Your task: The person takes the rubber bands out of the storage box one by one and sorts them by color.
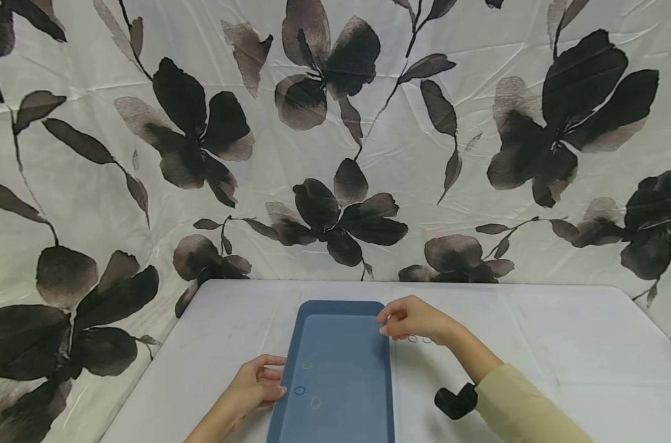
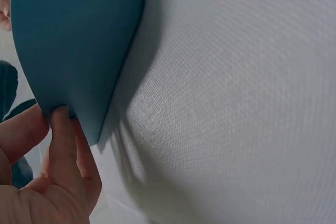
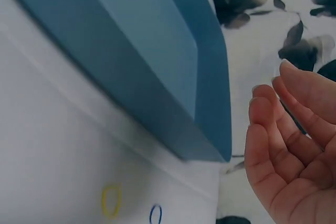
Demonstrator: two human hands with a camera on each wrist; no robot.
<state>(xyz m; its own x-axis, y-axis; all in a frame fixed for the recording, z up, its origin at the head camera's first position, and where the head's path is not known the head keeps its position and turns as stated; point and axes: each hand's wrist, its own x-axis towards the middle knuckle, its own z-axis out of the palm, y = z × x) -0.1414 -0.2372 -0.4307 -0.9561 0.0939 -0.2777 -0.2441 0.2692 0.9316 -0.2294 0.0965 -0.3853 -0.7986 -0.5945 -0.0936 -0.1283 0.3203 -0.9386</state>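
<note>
A blue rectangular tray (image 1: pixel 343 369) lies tilted lengthwise on the white table, its raised rim all round. My left hand (image 1: pixel 252 387) grips the tray's left rim between thumb and fingers; the left wrist view shows fingertips (image 2: pixel 60 114) against the tray wall (image 2: pixel 79 51). Inside the tray lie thin rubber-band-like rings: two yellow-green, one (image 1: pixel 307 365) above the other (image 1: pixel 316 403), and a blue one (image 1: pixel 299 391). My right hand (image 1: pixel 415 317) hovers by the tray's far right corner, fingers loosely bent; nothing shows between them in the right wrist view.
Right of the tray, two dark blue rings (image 1: pixel 412 338) and a yellow ring (image 3: pixel 111 201) lie on the table (image 1: pixel 562 344). A black strap (image 1: pixel 456 401) is at the right wrist. A white cloth (image 1: pixel 446 37) with dark flowers hangs behind the table.
</note>
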